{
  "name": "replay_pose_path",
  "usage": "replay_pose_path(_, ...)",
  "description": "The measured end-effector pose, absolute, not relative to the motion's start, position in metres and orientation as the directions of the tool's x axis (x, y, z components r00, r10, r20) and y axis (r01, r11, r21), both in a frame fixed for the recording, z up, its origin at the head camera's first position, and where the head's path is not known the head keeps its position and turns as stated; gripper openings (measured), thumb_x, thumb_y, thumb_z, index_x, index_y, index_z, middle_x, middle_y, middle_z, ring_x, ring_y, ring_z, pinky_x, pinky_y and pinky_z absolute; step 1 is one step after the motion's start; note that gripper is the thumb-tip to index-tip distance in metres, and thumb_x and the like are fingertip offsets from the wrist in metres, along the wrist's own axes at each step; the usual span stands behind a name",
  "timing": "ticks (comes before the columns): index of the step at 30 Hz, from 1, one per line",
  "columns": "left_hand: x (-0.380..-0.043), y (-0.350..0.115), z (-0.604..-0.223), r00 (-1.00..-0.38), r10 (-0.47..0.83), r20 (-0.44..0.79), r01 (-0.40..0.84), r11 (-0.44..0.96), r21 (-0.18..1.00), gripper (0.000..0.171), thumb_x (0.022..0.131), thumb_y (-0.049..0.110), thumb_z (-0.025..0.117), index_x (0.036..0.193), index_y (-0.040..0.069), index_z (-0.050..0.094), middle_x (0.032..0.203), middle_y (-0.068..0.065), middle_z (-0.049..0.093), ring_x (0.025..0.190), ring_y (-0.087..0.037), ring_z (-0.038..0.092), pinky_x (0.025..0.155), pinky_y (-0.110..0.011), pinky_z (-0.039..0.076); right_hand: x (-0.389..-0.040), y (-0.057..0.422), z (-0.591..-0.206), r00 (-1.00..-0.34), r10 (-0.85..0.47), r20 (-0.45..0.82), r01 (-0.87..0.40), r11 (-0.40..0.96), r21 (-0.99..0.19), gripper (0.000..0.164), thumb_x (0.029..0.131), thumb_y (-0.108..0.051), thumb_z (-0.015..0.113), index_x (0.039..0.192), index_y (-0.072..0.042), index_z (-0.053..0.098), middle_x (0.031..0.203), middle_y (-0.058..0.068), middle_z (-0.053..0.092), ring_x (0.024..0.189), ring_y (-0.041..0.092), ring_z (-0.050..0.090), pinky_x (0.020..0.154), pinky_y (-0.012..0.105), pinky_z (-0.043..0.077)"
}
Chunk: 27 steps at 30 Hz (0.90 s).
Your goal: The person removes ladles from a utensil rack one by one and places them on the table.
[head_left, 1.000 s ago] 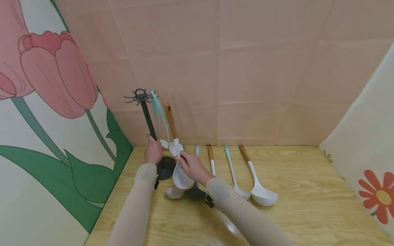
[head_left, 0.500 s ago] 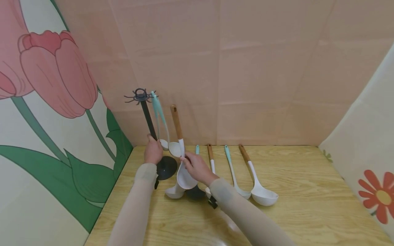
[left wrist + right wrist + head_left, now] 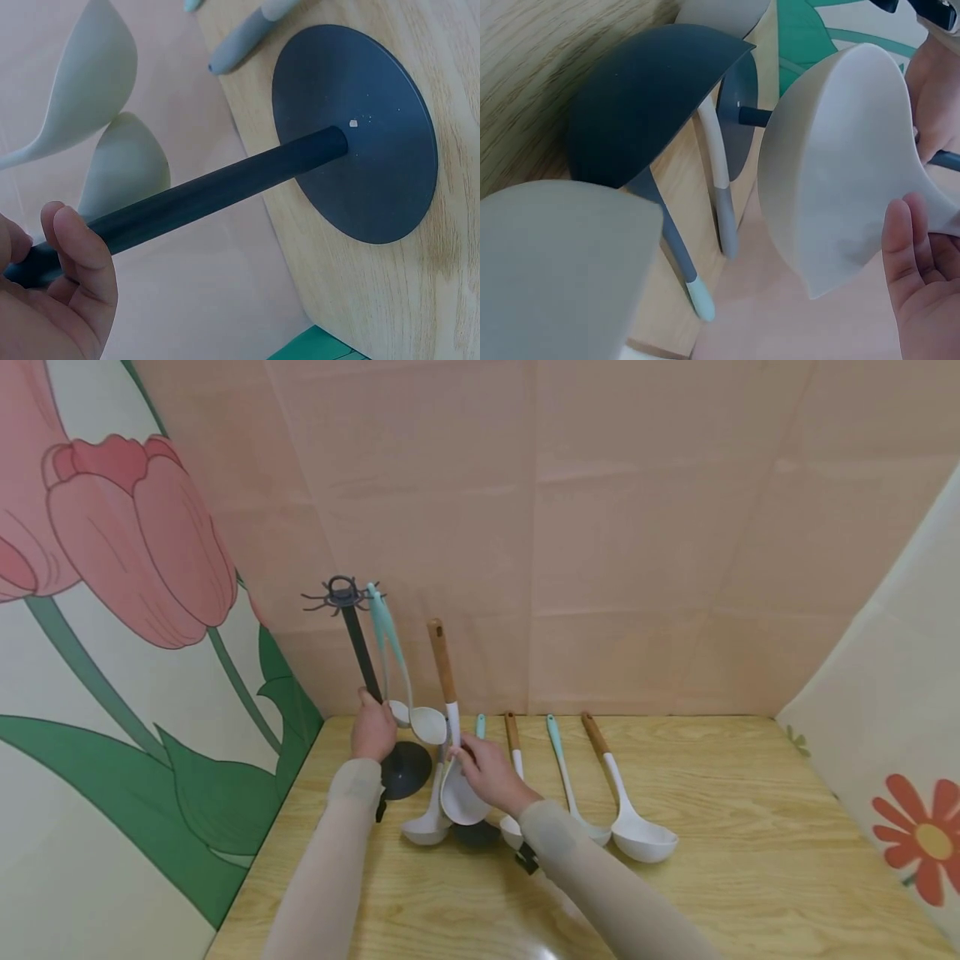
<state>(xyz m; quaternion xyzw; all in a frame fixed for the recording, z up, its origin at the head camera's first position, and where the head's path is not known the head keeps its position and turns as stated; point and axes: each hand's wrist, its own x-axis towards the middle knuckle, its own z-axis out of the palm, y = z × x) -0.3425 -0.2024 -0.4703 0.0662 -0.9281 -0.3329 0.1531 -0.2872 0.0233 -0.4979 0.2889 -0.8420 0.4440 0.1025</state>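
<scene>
My left hand (image 3: pixel 373 727) grips the pole of a dark utensil stand (image 3: pixel 360 647), whose round base (image 3: pixel 367 142) rests on the table. Two ladles with teal handles (image 3: pixel 386 627) hang from the hooks at its top; their pale bowls (image 3: pixel 94 71) show in the left wrist view. My right hand (image 3: pixel 491 768) pinches the white neck of a ladle with a wooden handle (image 3: pixel 442 664). That ladle is held upright, handle on top, right of the stand and apart from its hooks. Its white bowl (image 3: pixel 840 165) fills the middle of the right wrist view.
On the wooden table (image 3: pixel 735 802) lie more ladles in a row: a grey one (image 3: pixel 426 832), a dark one (image 3: pixel 478 835), a wooden-handled one (image 3: pixel 513 731), a teal-handled one (image 3: pixel 561 756) and a larger white one (image 3: pixel 643 841). A pinkish cloth (image 3: pixel 637 543) hangs behind.
My right hand has moved right with the wooden-handled ladle, widening the gap to the stand and uncovering more of the grey ladle. The left hand has stayed on the pole.
</scene>
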Motion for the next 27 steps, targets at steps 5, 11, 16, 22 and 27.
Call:
replay_pose_path(5,-0.342,-0.202,-0.469,-0.945,-0.227,0.237,-0.028,0.775,0.632,0.057,0.107,0.021,0.038,0.149,-0.009,0.015,0.103,-0.034,0.065,0.091,-0.046,0.067,0.076,-0.056,0.051,-0.287,0.028,-0.499,-0.823,-0.386,0.416,-0.559,0.427,-0.711,0.017,0.104,-0.016,0.055,0.099,-0.004,0.066,0.077,0.006,0.066,0.066,0.008,0.057,0.062,0.025,0.049)
replay_pose_path(11,-0.340,-0.201,-0.468,-0.947,-0.229,0.226,-0.035,0.772,0.635,0.057,0.108,0.021,0.039,0.149,-0.008,0.013,0.103,-0.033,0.065,0.091,-0.045,0.067,0.077,-0.055,0.051,-0.287,0.035,-0.502,-0.830,-0.352,0.433,-0.554,0.432,-0.711,0.017,0.104,-0.017,0.055,0.099,-0.006,0.066,0.084,0.003,0.069,0.067,0.007,0.059,0.062,0.025,0.051)
replay_pose_path(16,-0.340,-0.201,-0.469,-0.946,-0.231,0.226,-0.040,0.778,0.627,0.056,0.108,0.021,0.039,0.149,-0.008,0.014,0.103,-0.033,0.065,0.091,-0.045,0.067,0.076,-0.056,0.051,-0.286,0.039,-0.504,-0.839,-0.324,0.436,-0.542,0.437,-0.718,0.016,0.104,-0.017,0.055,0.099,-0.007,0.067,0.082,0.003,0.068,0.066,0.009,0.058,0.061,0.026,0.051)
replay_pose_path(22,-0.340,-0.201,-0.468,-0.948,-0.235,0.216,-0.049,0.775,0.629,0.057,0.108,0.021,0.039,0.150,-0.008,0.013,0.104,-0.033,0.066,0.091,-0.044,0.067,0.077,-0.055,0.051,-0.282,0.044,-0.505,-0.849,-0.312,0.426,-0.527,0.449,-0.721,0.014,0.103,-0.014,0.056,0.100,-0.006,0.066,0.092,0.005,0.072,0.081,0.014,0.065,0.070,0.033,0.055)
replay_pose_path(27,-0.339,-0.200,-0.468,-0.947,-0.232,0.224,-0.038,0.771,0.636,0.056,0.108,0.022,0.038,0.150,-0.008,0.014,0.104,-0.033,0.065,0.092,-0.044,0.067,0.077,-0.055,0.051,-0.279,0.050,-0.505,-0.862,-0.296,0.411,-0.506,0.463,-0.728,0.015,0.104,-0.017,0.055,0.102,-0.007,0.066,0.096,0.004,0.072,0.089,0.016,0.068,0.077,0.038,0.057)
